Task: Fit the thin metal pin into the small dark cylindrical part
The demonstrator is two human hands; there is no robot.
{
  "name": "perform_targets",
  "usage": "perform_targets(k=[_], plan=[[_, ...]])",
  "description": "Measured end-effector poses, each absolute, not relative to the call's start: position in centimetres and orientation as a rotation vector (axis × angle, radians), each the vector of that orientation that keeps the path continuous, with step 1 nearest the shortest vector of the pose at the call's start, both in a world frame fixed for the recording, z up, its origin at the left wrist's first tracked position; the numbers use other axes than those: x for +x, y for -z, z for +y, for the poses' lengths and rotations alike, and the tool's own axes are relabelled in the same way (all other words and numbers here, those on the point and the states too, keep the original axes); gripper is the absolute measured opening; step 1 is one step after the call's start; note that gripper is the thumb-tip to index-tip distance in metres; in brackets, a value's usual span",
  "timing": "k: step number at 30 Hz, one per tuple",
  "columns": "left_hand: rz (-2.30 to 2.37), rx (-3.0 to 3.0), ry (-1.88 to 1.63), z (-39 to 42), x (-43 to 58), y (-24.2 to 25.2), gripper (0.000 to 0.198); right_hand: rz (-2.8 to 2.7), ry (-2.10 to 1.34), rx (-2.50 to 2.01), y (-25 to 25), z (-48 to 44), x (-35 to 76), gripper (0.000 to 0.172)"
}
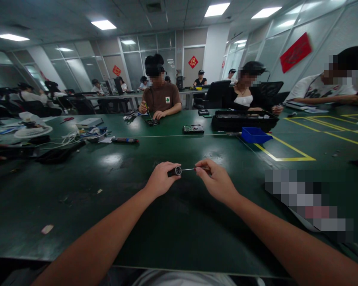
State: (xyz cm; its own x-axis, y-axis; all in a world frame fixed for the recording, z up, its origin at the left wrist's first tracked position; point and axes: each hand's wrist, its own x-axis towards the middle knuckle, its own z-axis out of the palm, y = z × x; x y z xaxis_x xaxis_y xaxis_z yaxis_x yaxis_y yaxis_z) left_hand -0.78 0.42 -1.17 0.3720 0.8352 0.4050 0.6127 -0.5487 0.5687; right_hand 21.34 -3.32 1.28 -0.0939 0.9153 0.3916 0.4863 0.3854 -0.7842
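Observation:
Near the middle of the view, my left hand (pixel 163 178) is closed around a small dark cylinder (pixel 174 171), whose round, metallic-rimmed end faces right. My right hand (pixel 215 178) pinches the handle of a thin screwdriver (pixel 191 169); its metal shaft points left and reaches the cylinder's round end. Whether the tip touches the cylinder or sits inside it cannot be made out. Both hands are just above the green table (pixel 179 222), and my fingers hide much of the cylinder and of the handle.
Beyond my hands lie a hard drive (pixel 193 129), a black tray (pixel 244 121), a blue bin (pixel 255 135) and a marker-like tool (pixel 125 140). Cables (pixel 68 139) and parts clutter the left. A person (pixel 162 95) works across the table; others sit at the right.

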Motion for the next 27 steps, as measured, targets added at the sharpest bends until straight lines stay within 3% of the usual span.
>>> perform_targets(k=[5,14,18,27], plan=[[1.267,2.326,-0.945,0.2,-0.5,1.1,0.039,-1.721,-0.603,-1.393,-1.5,-3.4,21.2,0.04],[1.294,2.295,-0.917,0.1,-0.5,0.7,0.039,-1.754,-0.575,-1.251,-1.0,-3.3,21.2,0.023],[1.269,2.301,-0.914,0.1,-0.5,0.8,0.038,-1.76,-0.567,-1.298,-1.4,-3.5,21.2,0.033],[1.289,2.286,-0.966,0.3,-0.7,0.6,0.039,-1.491,-0.783,-1.162,-0.4,-2.7,21.2,0.022]])
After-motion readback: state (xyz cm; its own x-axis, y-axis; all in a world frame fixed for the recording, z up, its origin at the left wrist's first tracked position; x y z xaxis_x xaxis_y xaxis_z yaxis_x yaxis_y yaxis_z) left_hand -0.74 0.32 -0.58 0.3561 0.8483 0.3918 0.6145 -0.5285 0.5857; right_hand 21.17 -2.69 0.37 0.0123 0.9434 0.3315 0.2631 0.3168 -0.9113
